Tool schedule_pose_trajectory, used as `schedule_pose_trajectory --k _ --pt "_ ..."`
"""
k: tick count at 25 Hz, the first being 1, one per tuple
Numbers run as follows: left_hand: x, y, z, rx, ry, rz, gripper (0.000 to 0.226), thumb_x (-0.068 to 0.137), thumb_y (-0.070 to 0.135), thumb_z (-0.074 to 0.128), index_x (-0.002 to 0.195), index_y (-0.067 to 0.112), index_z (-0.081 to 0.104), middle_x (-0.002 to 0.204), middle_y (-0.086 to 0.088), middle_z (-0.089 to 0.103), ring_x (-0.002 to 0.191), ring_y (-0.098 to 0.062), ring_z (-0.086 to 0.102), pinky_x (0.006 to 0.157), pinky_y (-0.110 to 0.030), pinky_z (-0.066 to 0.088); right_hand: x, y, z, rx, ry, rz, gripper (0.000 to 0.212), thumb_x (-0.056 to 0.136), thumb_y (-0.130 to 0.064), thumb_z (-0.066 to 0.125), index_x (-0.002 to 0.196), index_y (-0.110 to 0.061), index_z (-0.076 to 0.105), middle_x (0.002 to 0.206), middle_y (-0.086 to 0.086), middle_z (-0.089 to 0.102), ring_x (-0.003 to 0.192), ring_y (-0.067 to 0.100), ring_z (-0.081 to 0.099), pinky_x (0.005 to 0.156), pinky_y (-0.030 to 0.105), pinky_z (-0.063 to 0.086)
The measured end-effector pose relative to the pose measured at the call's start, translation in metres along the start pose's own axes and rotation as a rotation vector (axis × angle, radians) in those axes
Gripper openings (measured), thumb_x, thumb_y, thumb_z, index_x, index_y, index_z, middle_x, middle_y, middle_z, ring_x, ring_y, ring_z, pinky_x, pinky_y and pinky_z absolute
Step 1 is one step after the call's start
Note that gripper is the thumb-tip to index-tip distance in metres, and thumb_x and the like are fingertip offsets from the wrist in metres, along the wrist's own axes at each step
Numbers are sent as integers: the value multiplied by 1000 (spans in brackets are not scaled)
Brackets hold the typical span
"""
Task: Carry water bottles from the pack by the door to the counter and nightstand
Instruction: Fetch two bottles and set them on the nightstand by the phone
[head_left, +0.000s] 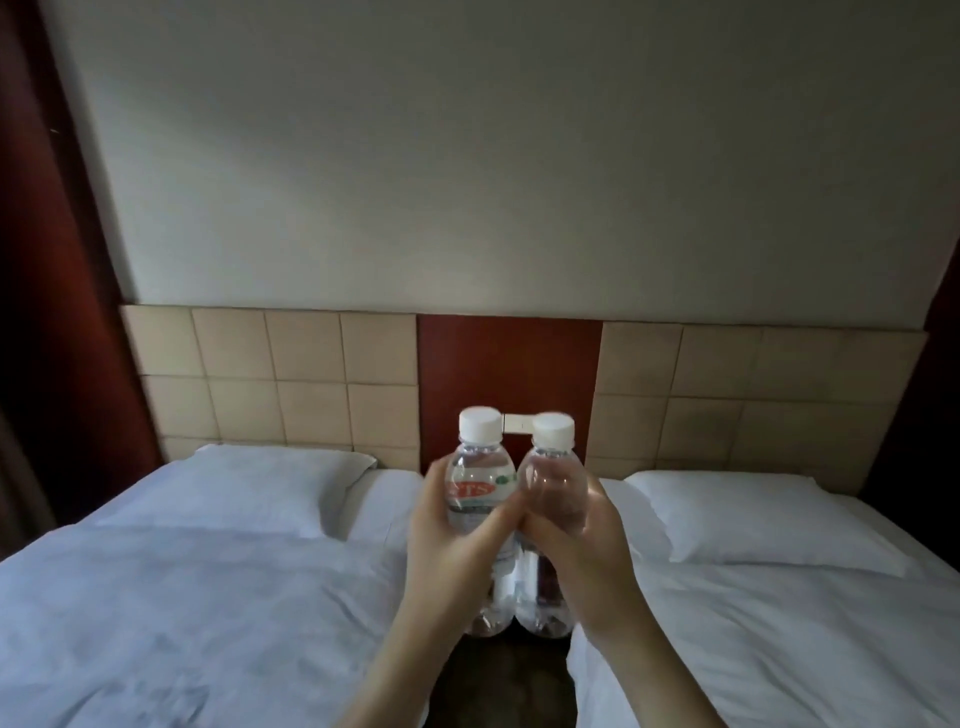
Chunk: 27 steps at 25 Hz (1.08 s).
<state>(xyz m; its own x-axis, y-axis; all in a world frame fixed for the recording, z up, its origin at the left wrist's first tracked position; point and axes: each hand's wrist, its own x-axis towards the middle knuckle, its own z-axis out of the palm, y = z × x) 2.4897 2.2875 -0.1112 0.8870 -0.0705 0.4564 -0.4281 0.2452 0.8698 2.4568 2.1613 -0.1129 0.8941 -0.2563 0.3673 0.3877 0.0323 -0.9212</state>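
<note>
Two clear water bottles with white caps are held upright side by side in the gap between two beds. My left hand (451, 540) grips the left bottle (480, 480), which carries a red and white label. My right hand (574, 551) grips the right bottle (553, 478) around its middle. Both bottles' bases hang above the dark gap at the bottom. The nightstand top is hidden behind the bottles and hands; only the red-brown panel (509, 369) behind it shows.
A bed with a white duvet and pillow (249, 483) lies on the left, another with a pillow (748, 514) on the right. A beige tiled headboard (270, 374) runs behind both. A dark red curtain (47, 260) hangs at far left.
</note>
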Motion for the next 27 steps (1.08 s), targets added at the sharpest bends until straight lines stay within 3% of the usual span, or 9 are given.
schedule_pose_trajectory --k 4,8,15,20,23,27 --pt "109 -61 8 5 -94 -23 56 57 52 87 104 29 66 98 -12 70 92 -30 71 78 -44 60 102 37 -6 -3 68 22 52 75 -3 75 122 -16 59 107 4 76 103 22 73 81 32 61" --pt "191 -119 30 -33 -181 -76 54 61 38 81 107 17 63 93 -10 71 84 -20 72 69 -28 57 187 89 -29 -51 141 34 49 82 8 70 124 -14 58 103 7 76 99 27 73 82 37 61" --pt "348 -265 90 -15 -249 -139 53 69 28 78 115 13 58 99 -5 71 93 -22 72 77 -30 56 368 201 -99 -20 151 44 57 70 -15 76 123 -12 57 109 8 75 104 23 72 82 32 60" --pt "478 -393 135 56 -299 -259 49 73 22 80 116 18 57 100 -5 71 93 -21 71 77 -30 55 521 306 -162 -12 97 158 56 72 -16 78 123 -17 56 107 4 73 105 18 70 82 30 59" --pt "544 -485 148 77 -337 -351 50 77 14 81 121 18 56 105 -4 72 98 -22 72 78 -29 55 600 389 -194 -32 59 213 60 75 -5 78 128 -5 50 107 6 69 105 23 69 83 34 57" --pt "577 -628 149 88 -337 -417 49 78 8 77 122 11 54 101 -3 73 94 -16 73 76 -23 55 656 529 -226 -56 32 250 49 76 4 74 119 0 50 92 -7 68 94 16 68 79 31 55"
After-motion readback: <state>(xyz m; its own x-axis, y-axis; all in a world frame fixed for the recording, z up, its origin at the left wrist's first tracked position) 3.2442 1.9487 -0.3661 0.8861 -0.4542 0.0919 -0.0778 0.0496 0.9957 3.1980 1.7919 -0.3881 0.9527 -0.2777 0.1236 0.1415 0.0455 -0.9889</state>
